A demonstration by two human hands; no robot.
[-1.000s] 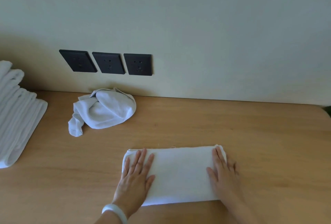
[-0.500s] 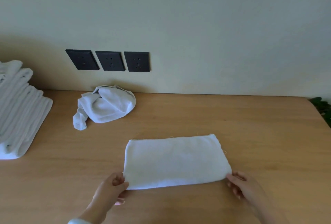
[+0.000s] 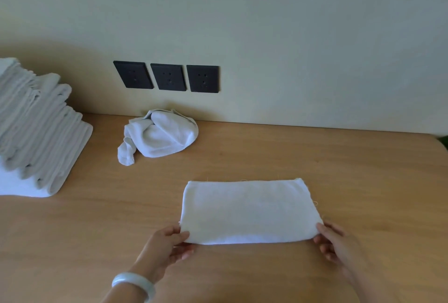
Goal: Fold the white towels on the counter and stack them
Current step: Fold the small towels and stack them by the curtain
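Observation:
A white towel (image 3: pixel 249 210), folded into a long flat rectangle, lies on the wooden counter (image 3: pixel 315 162) in front of me. My left hand (image 3: pixel 167 247) pinches its near left corner, thumb on top. My right hand (image 3: pixel 335 244) pinches the near right corner. The near edge is lifted slightly off the wood. A crumpled white towel (image 3: pixel 160 135) lies by the wall at the back left. A tall stack of folded white towels (image 3: pixel 36 130) stands at the far left.
Three black wall sockets (image 3: pixel 167 77) sit above the crumpled towel. A bit of green plant (image 3: pixel 444 141) shows at the counter's right end. Bare wood lies between the stack and the folded towel.
My hands lay flat on top of the towel a second ago. They have slid back to its near corners and taken hold of them. The view has shifted right.

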